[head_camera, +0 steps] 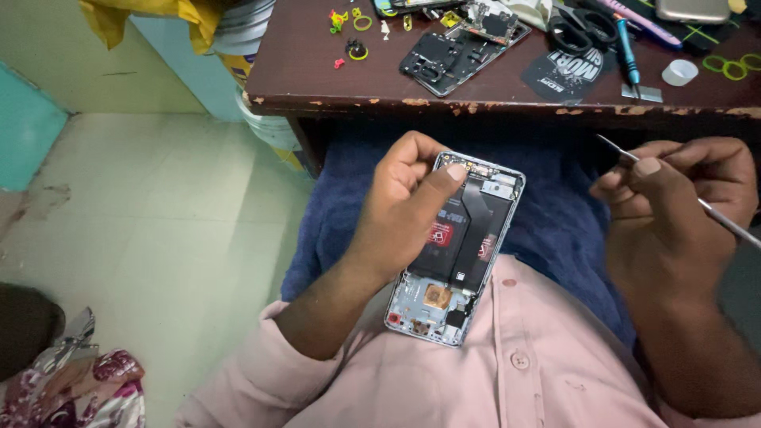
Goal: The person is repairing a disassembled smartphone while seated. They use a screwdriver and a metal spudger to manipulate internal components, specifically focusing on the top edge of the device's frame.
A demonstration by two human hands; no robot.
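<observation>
While the head camera looks down over the person's lap, the left hand holds an opened smartphone with a pale blue frame, its back cover off and its black battery and flat black ribbon cable exposed. The phone rests tilted against the pink buttoned shirt, below the near edge of the dark brown wooden table and above a dark blue cloth on the lap. The left fingers wrap the phone's left side, and the thumb presses down near its top end, close to the camera cut-out.

The right hand is well apart from the phone, off to its right. Its fingers are pressed together, pinching a thin silver metal prying tool whose tip points up and left toward the table's near edge.

By the look of it, the step in hand is work inside the open phone, with the tool held ready rather than applied. A next move would call for bringing the tip across to the phone's upper end while the left hand keeps it steady.

On the table lie a detached black phone back plate, black-handled scissors, a blue-handled screwdriver and small yellow-green rings.
</observation>
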